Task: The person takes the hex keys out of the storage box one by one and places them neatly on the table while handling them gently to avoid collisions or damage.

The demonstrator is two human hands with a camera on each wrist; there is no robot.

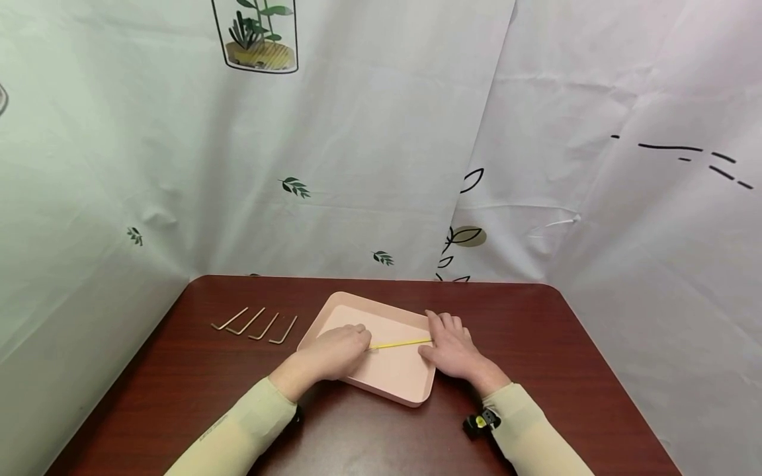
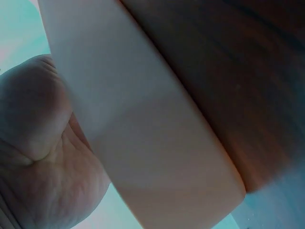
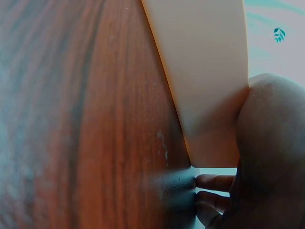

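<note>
Yellow strip (image 1: 400, 344), long axis left-right

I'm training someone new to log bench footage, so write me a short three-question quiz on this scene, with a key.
1. How many L-shaped hex keys lie on the table?
2. True or false: the yellow strip stretches between the left hand and the right hand.
3. What is directly beneath the strip's visible length? (a) a folded towel (b) the pink tray (c) a hex key

Key: 1. Four; 2. True; 3. b
</note>
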